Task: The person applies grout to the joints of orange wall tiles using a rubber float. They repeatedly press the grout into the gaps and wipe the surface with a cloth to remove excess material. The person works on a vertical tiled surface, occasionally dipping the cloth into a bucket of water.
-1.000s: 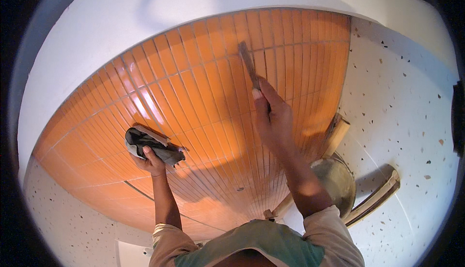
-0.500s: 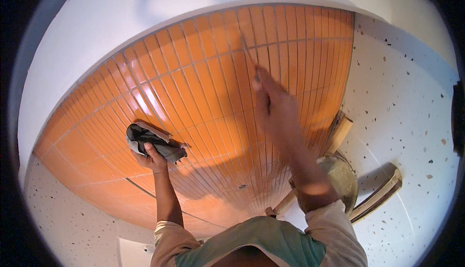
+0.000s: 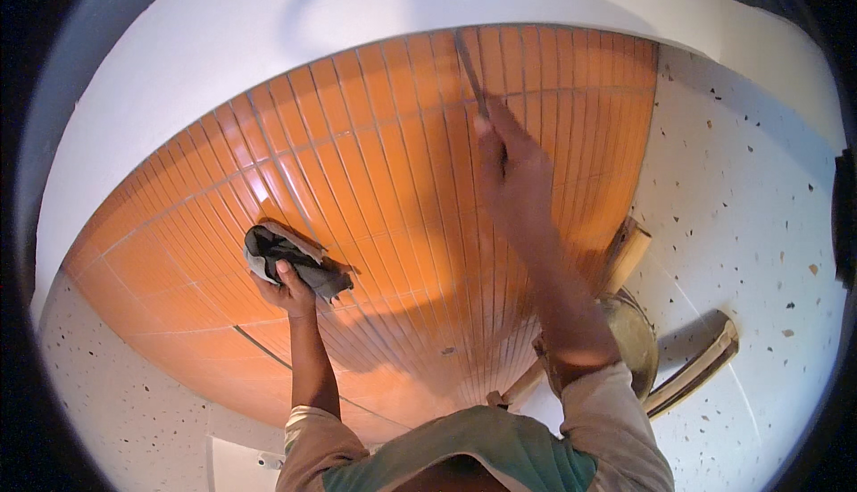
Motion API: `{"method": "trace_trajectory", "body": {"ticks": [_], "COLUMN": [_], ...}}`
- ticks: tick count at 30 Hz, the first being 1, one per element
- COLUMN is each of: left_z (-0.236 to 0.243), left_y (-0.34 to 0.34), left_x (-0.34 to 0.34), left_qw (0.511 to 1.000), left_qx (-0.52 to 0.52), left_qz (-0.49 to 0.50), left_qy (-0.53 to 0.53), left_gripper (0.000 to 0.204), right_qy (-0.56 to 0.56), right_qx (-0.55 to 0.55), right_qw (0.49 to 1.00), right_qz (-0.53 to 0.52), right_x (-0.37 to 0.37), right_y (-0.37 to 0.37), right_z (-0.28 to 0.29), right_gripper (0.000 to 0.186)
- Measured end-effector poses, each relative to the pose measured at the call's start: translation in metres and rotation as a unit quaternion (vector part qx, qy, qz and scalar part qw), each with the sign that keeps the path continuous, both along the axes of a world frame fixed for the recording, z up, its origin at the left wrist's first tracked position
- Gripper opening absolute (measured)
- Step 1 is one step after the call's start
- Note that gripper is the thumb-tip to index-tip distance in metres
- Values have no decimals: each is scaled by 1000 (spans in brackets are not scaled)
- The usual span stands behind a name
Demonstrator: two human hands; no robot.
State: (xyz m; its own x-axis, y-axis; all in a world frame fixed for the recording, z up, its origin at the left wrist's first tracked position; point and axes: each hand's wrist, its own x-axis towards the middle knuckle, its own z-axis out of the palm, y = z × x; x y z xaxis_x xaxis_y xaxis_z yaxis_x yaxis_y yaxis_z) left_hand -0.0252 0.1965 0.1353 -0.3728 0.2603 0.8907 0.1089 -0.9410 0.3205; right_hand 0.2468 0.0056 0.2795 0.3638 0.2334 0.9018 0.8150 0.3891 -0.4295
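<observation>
A wall of narrow orange tiles (image 3: 375, 193) with grey joints stretches before me. My right hand (image 3: 518, 175) grips a thin, dark, blade-like tool (image 3: 470, 65). Its tip lies at the upper edge of the tiles, over a joint below the white wall band. Lower and to the left, my left hand (image 3: 290, 291) is closed round a torn, folded dark grey piece of bag (image 3: 303, 264), thumb on top. What lies inside the fold is too dark to make out. The exact kind of tool is too thin and blurred to tell.
A round bucket (image 3: 636, 340) stands below my right forearm, beside wooden pieces (image 3: 628, 255). A curved wooden-looking strip (image 3: 696, 367) lies farther right on the speckled white surface (image 3: 741, 206). The white band (image 3: 214, 19) borders the tiles above.
My right hand has moved the tool upward, so its tip now reaches the tiles' top edge. My left hand keeps its hold on the bag piece. The whole view has shifted slightly.
</observation>
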Motion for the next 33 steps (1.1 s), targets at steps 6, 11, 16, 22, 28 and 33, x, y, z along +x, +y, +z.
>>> {"method": "trace_trajectory", "body": {"ticks": [6, 11, 16, 22, 28, 33], "left_z": [7, -5, -9, -7, 0, 6], "left_y": [-4, 8, 10, 7, 2, -4], "left_x": [3, -2, -8, -5, -2, 4], "left_qw": [999, 999, 1000, 1000, 1000, 998], "left_qx": [25, 5, 0, 10, 13, 22], "left_qz": [-25, -34, 1, -3, -17, -45], "left_qy": [-14, 3, 13, 7, -3, -23], "left_gripper": [43, 52, 50, 49, 46, 49], "right_qy": [89, 9, 4, -1, -34, -17], "right_qx": [-95, -17, -35, -121, -61, -68], "right_qw": [990, 1000, 999, 991, 997, 997], "right_qz": [57, 20, 25, -49, -14, -28], "right_x": [-14, -17, -17, -29, -23, -23], "right_y": [-10, 1, 4, -9, 3, 2], "right_z": [-34, -52, -20, -28, -30, -7], "right_gripper": [33, 35, 45, 35, 34, 37]}}
